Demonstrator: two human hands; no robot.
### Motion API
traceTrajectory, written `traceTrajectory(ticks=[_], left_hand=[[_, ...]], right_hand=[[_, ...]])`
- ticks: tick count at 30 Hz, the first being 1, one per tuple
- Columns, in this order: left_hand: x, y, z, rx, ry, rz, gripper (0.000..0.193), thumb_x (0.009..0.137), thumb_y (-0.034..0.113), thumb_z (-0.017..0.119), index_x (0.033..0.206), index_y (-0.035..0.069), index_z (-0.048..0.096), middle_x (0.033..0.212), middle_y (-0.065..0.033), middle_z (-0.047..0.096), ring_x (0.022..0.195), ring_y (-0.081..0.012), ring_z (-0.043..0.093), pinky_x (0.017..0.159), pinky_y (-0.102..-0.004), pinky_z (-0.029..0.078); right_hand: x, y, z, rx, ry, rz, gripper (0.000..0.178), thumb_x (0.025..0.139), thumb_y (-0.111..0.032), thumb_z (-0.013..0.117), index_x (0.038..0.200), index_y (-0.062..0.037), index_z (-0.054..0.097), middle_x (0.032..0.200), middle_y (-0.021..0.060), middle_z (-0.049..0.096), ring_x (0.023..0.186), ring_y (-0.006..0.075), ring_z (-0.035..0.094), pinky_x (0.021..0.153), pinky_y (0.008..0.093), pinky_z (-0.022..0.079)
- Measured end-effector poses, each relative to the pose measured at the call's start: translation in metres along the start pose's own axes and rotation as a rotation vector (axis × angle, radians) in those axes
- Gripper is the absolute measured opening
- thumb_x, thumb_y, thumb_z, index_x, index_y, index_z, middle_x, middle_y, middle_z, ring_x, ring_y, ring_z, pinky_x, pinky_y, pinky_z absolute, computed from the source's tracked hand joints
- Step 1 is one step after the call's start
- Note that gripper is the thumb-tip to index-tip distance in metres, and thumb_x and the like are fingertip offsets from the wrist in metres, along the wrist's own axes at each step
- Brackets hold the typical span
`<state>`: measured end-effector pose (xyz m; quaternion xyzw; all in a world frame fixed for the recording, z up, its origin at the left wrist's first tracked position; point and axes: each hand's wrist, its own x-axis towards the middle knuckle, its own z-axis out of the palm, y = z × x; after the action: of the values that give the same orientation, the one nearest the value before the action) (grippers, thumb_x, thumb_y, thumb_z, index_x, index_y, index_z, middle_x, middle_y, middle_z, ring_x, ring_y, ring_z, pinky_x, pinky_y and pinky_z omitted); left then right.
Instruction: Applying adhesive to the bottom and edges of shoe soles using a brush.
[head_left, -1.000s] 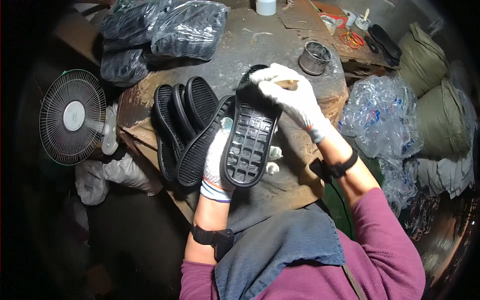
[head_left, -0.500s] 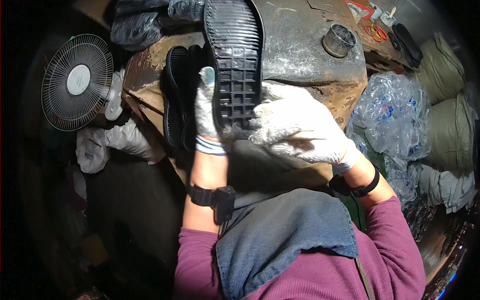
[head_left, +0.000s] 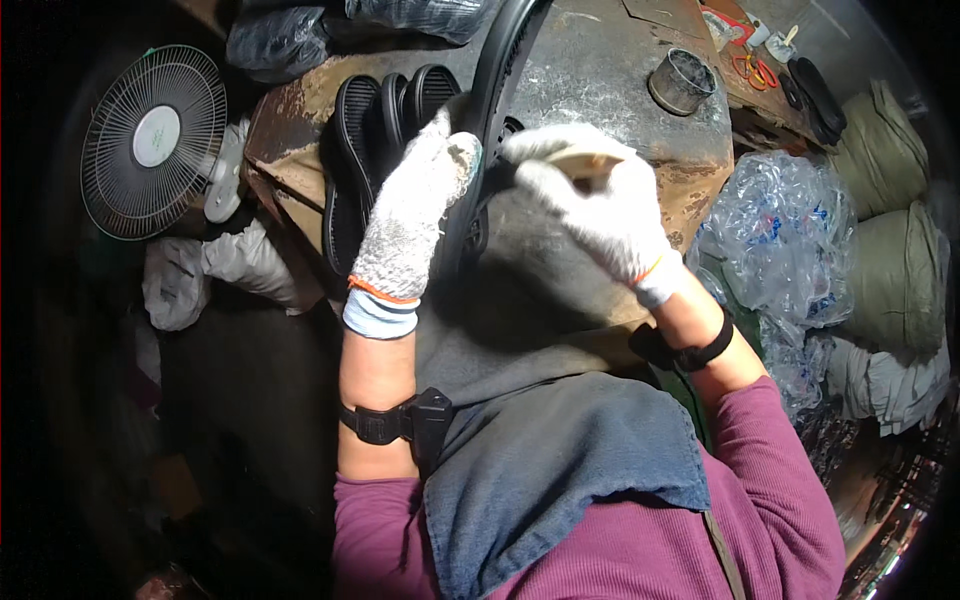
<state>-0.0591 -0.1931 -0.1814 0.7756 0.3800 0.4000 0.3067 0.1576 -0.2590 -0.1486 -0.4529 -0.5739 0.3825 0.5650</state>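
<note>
My left hand [head_left: 408, 205], in a white knit glove, is closed around a black shoe sole [head_left: 492, 85]. The sole stands tilted on its edge, with its long side wall toward me. My gloved right hand [head_left: 612, 215] is just right of the sole, its fingers curled around a slim tool with a pale handle [head_left: 582, 160]. The tool's dark working end is partly hidden by my fingers and the sole, so its kind is unclear. Beside my left hand, several more black soles [head_left: 360, 130] lean together on the left of the worktable.
The worn worktable [head_left: 585, 60] carries a round tin [head_left: 682, 82]. Beyond it lie red-handled scissors [head_left: 752, 70] and a dark sole [head_left: 816, 100]. A fan [head_left: 155, 135] stands left, near a white sack [head_left: 250, 265]. Clear plastic bags [head_left: 780, 240] and green sacks [head_left: 890, 270] fill the right.
The sole has turned from showing its gridded face to standing on edge. My left hand has rolled with it. My right hand has lifted slightly, and the pale handle now shows.
</note>
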Motion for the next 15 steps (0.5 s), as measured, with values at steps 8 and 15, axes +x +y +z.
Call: traceTrajectory(ticks=[8,15], left_hand=[[-0.087,0.032,-0.021,-0.952,-0.23,-0.645,0.046,0.113,0.033,0.049,0.149,0.003,0.05,0.115,-0.0125,0.072,0.093,-0.024,0.073,0.083,-0.0378,0.062],[-0.3,0.059,-0.106,-1.344,0.587,-0.811,0.086,0.103,0.072,0.039,0.142,-0.003,0.056,0.108,-0.0298,0.073,0.097,-0.0425,0.072,0.078,-0.0531,0.056]], right_hand=[[0.048,0.037,-0.033,-0.346,0.265,-0.19,0.027,0.097,-0.025,0.078,0.117,-0.0061,0.078,0.107,0.0077,0.081,0.095,0.0138,0.075,0.086,0.0277,0.058],[0.063,0.019,-0.05,-0.054,0.274,-0.252,0.024,0.099,-0.014,0.074,0.119,-0.0029,0.077,0.114,0.0069,0.078,0.098,0.0108,0.07,0.09,0.0249,0.054]])
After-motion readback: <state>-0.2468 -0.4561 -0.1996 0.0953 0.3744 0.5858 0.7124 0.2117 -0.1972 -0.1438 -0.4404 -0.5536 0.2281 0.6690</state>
